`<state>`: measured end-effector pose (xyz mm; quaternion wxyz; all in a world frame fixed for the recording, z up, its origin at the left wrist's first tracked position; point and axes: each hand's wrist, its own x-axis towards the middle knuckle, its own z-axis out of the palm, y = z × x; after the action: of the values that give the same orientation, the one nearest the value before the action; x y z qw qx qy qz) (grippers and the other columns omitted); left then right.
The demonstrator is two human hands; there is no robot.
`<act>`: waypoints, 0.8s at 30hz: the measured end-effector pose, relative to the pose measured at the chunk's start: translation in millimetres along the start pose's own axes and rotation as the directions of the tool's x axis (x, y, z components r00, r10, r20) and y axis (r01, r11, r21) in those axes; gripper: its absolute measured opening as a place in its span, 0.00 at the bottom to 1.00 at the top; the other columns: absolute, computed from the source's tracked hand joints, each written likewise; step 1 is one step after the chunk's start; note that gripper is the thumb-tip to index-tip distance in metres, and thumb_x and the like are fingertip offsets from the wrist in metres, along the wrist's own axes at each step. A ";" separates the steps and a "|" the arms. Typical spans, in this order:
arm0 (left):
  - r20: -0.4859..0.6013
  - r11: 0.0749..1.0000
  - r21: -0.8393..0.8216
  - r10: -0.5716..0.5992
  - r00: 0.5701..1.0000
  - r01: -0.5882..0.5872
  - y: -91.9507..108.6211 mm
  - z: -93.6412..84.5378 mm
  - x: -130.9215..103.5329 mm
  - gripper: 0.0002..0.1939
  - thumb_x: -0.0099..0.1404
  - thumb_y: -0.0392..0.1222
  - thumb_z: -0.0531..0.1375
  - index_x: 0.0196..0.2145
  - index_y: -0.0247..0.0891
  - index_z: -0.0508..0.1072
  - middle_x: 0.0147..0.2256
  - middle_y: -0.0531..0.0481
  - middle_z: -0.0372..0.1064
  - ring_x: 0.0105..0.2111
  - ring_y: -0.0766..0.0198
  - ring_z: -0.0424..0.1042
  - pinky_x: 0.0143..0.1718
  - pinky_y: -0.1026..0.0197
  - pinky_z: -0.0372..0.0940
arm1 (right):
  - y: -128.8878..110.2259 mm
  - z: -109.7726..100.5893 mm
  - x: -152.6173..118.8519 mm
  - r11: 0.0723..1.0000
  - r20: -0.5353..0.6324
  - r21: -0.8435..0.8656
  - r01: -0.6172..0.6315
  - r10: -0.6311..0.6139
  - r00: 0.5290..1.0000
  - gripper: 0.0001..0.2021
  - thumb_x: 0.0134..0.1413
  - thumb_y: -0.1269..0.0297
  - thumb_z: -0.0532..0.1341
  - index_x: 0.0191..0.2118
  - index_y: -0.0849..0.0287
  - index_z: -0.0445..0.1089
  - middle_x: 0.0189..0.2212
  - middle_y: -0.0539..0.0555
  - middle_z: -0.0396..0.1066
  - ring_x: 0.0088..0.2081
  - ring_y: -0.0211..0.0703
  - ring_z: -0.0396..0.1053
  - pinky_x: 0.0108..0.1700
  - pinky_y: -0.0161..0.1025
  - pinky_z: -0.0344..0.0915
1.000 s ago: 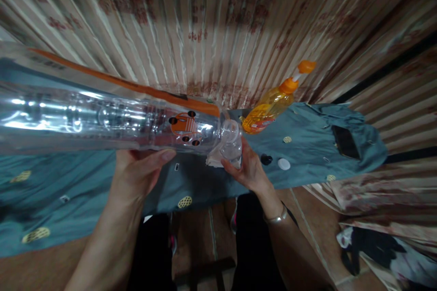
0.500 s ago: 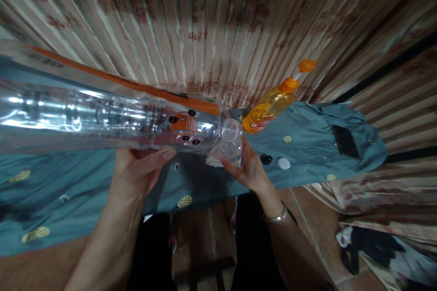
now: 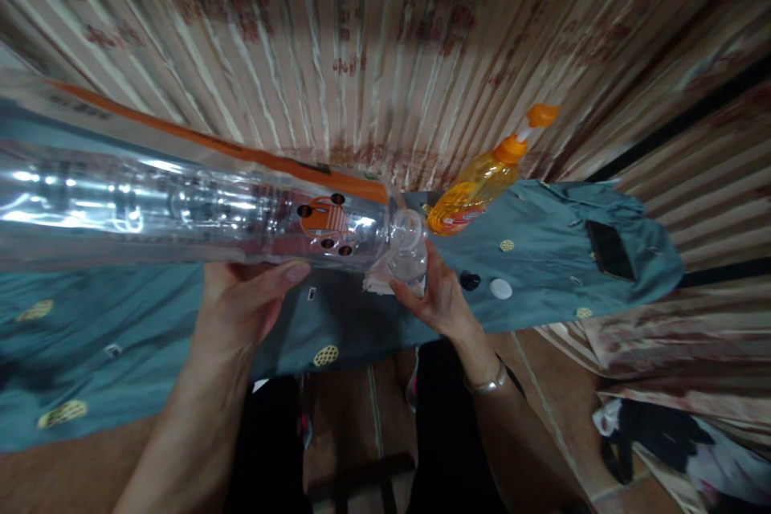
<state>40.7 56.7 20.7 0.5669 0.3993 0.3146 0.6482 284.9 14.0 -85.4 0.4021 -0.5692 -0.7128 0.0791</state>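
A large clear plastic bottle (image 3: pixel 241 209) with an orange print lies sideways across the left and middle of the view, its neck toward the right. My left hand (image 3: pixel 250 301) grips it from below, thumb along its near side. Beneath the bottle's mouth, my right hand (image 3: pixel 430 293) holds a small clear container (image 3: pixel 409 261), fingers wrapped round its right side. A whitish piece, too unclear to name, shows under the container. Just right of it stands a yellow pump bottle (image 3: pixel 473 193) with an orange top.
On the blue-green cloth (image 3: pixel 542 241) are a small black cap (image 3: pixel 470 281), a white round lid (image 3: pixel 500 288) and a black phone (image 3: pixel 610 250). A pleated curtain (image 3: pixel 373 40) hangs behind. Bags or clothes (image 3: pixel 675 442) lie on the floor at lower right.
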 end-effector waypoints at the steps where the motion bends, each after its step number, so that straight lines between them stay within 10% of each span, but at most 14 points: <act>1: 0.003 1.000 0.004 -0.001 1.000 0.001 -0.2 0.0 0.0 0.24 0.37 0.38 0.83 0.34 0.47 0.84 0.31 0.55 0.81 0.37 0.53 0.83 0.54 0.40 0.79 | -0.2 0.0 0.1 1.000 0.003 0.000 -0.004 0.004 1.000 0.42 0.59 0.55 0.69 0.73 0.60 0.53 0.64 0.70 0.71 0.63 0.68 0.73 0.61 0.64 0.75; 16: -0.044 0.999 -0.042 -0.032 0.999 0.030 3.8 7.5 -1.5 0.22 0.33 0.34 0.82 0.27 0.44 0.81 0.28 0.57 0.81 0.30 0.63 0.80 0.39 0.60 0.81 | -1.7 -1.3 0.7 1.000 0.008 0.021 -0.020 0.020 1.000 0.41 0.58 0.57 0.69 0.72 0.60 0.53 0.64 0.70 0.72 0.62 0.67 0.74 0.61 0.63 0.75; 24: -0.020 1.000 -0.021 -0.022 1.000 0.022 1.3 2.3 -0.1 0.22 0.34 0.35 0.83 0.27 0.44 0.81 0.27 0.56 0.78 0.29 0.62 0.79 0.44 0.53 0.81 | 1.1 0.8 -0.7 1.000 -0.002 -0.005 -0.001 0.001 1.000 0.41 0.59 0.57 0.69 0.73 0.61 0.53 0.63 0.70 0.72 0.61 0.67 0.75 0.60 0.63 0.75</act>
<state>42.1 56.3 22.9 0.5749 0.3832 0.3181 0.6492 285.2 14.0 -86.9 0.4013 -0.5707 -0.7123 0.0771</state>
